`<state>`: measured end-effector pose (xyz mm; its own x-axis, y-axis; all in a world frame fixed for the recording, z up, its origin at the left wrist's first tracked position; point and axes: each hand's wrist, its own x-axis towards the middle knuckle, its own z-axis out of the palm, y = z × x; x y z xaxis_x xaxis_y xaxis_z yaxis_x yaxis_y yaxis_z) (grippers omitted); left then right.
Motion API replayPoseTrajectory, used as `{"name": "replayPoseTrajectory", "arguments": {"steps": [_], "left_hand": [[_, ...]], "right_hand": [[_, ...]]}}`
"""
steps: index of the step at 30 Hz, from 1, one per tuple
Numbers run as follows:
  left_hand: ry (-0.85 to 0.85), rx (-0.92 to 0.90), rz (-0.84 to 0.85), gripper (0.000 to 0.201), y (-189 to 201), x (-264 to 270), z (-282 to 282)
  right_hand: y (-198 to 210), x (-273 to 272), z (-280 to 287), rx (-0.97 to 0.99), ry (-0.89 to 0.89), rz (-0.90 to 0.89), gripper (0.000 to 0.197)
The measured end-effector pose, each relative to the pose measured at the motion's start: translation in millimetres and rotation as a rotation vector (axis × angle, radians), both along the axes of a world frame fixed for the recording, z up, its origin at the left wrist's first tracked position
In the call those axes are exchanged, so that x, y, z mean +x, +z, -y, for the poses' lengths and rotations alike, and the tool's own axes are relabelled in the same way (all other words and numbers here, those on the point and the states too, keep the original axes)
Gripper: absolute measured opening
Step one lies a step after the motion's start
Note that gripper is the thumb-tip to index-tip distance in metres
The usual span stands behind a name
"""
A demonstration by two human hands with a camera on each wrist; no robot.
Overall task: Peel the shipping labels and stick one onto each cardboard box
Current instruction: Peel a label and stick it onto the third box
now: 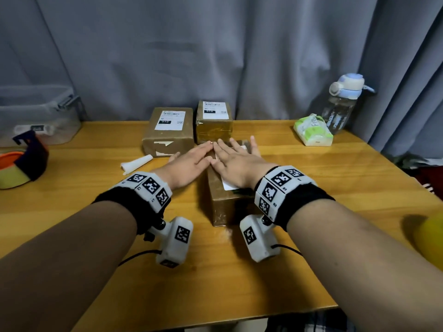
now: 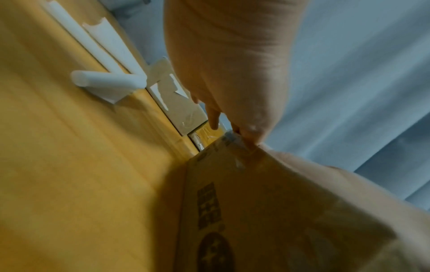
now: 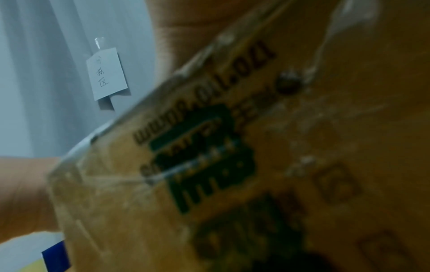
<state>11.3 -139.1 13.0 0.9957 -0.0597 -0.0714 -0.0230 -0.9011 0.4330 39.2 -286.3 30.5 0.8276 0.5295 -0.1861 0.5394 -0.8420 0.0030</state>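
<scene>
Head view, both hands flat on the nearest cardboard box. The left hand (image 1: 191, 164) and the right hand (image 1: 236, 161) lie palm-down, fingers straight and spread, side by side on the top face of the near box (image 1: 221, 207), which stands on the wooden counter (image 1: 335, 188) directly in front of the person. Neither hand grips anything; the fingers press on the shipping label (image 1: 229, 184), of which only a white strip shows under the right palm. The index fingertips meet over the middle of the box top.

The near box runs with its long axis away from the person, toward the curtain. The right hand covers most of the label; the left hand lies over the box's left edge, partly past it, so the right hand is the nearer one for any further smoothing of the label. In the left wrist view the palm (image 2: 228, 60) rests at the box's top corner.

Behind, two more boxes stand touching each other: the left rear box (image 1: 167, 133) and the right rear box (image 1: 214, 123), each already bearing a white printed label on top. Curled white backing paper (image 1: 136, 162) lies on the counter just left of the hands.

Judged from this layout, the labelling appears near its end, with the third label being pressed down.
</scene>
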Motion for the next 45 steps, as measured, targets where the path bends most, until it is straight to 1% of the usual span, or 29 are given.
{"name": "replayPoseTrajectory", "arguments": {"steps": [5,10,12,13,15,16,18,20,22,24,27,28,29,31,32,33,34,35,37,39,43,45], "left_hand": [[0.006,0.152,0.004,0.049,2,4,-1],[0.013,0.282,-0.048,0.051,10,-1,6],[0.023,0.327,-0.041,0.051,16,-4,12],[0.014,0.343,-0.003,0.051,19,-5,16],[-0.052,0.287,0.082,0.05,20,-8,26],[-0.094,0.228,0.076,0.053,19,-11,32],[-0.148,0.165,-0.039,0.072,14,-15,40],[-0.146,0.219,-0.132,0.094,13,-15,37],[-0.118,0.298,-0.173,0.107,18,-12,29],[-0.107,0.339,-0.199,0.111,23,-10,25],[-0.121,0.32,-0.219,0.11,24,-11,27],[-0.124,0.323,-0.225,0.112,24,-11,27],[-0.124,0.338,-0.233,0.115,25,-11,27],[-0.115,0.395,-0.257,0.126,30,-11,26],[-0.109,0.424,-0.266,0.131,33,-10,26],[-0.11,0.448,-0.271,0.133,34,-9,25],[-0.116,0.461,-0.276,0.134,35,-9,24],[-0.123,0.459,-0.278,0.135,34,-9,22],[-0.125,0.41,-0.271,0.136,28,-11,17],[-0.109,0.334,-0.242,0.133,20,-11,12],[-0.099,0.24,-0.197,0.114,12,-14,11],[-0.107,0.17,-0.142,0.105,12,-14,6]], "right_hand": [[-3,-9,32,0.029,-0.006,-0.018,0.064],[0,-11,57,0.024,-0.081,-0.048,0.056],[1,-12,62,0.093,-0.148,-0.114,0.054],[1,-12,63,0.16,-0.173,-0.165,0.053],[1,-15,61,0.309,-0.196,-0.261,0.053],[2,-16,60,0.366,-0.201,-0.288,0.053],[1,-18,61,0.419,-0.193,-0.319,0.054],[3,-19,70,0.453,-0.189,-0.358,0.058],[8,-19,82,0.485,-0.227,-0.397,0.062],[15,-17,94,0.492,-0.252,-0.432,0.065],[21,-17,106,0.493,-0.317,-0.526,0.069],[23,-17,106,0.476,-0.324,-0.522,0.07],[26,-18,104,0.474,-0.31,-0.481,0.071],[33,-23,87,0.554,-0.277,-0.314,0.072],[36,-25,75,0.592,-0.244,-0.245,0.068],[37,-26,60,0.587,-0.188,-0.21,0.063],[34,-26,44,0.529,-0.12,-0.196,0.057],[28,-25,30,0.431,-0.066,-0.188,0.053],[13,-19,12,0.248,-0.037,-0.159,0.05],[4,-11,7,0.181,-0.069,-0.104,0.053],[-4,4,11,0.089,-0.127,-0.062,0.057],[-4,6,17,0.062,-0.169,-0.042,0.061]]}}
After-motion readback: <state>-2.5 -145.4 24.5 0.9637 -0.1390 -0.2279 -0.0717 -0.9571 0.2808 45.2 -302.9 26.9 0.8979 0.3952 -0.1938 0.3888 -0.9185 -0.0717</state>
